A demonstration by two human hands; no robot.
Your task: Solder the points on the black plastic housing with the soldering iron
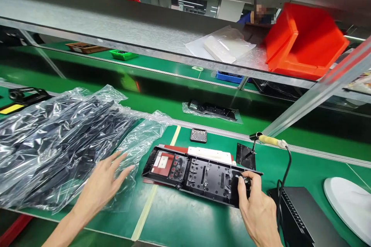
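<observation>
A long black plastic housing [211,180] lies open side up on the green bench, its inside showing posts, slots and a reddish window at the left end. At its right end my right hand [256,208] grips the housing between thumb and fingers. My left hand [102,179] is open, fingers spread, over the edge of a clear plastic bag [145,135]; whether it touches the bag I cannot tell. Beneath the housing's far side show a white block [210,154] and a reddish plate. Wrapped dark parts [66,142] in clear plastic are piled at the left.
Behind the housing sits a small tray of tiny metal pieces [198,135]. A yellow-handled tool [272,141] rests in a holder, its cable hanging down past a black box [304,212]. A white round object [349,204] lies far right. The shelf above carries a red bin [307,42].
</observation>
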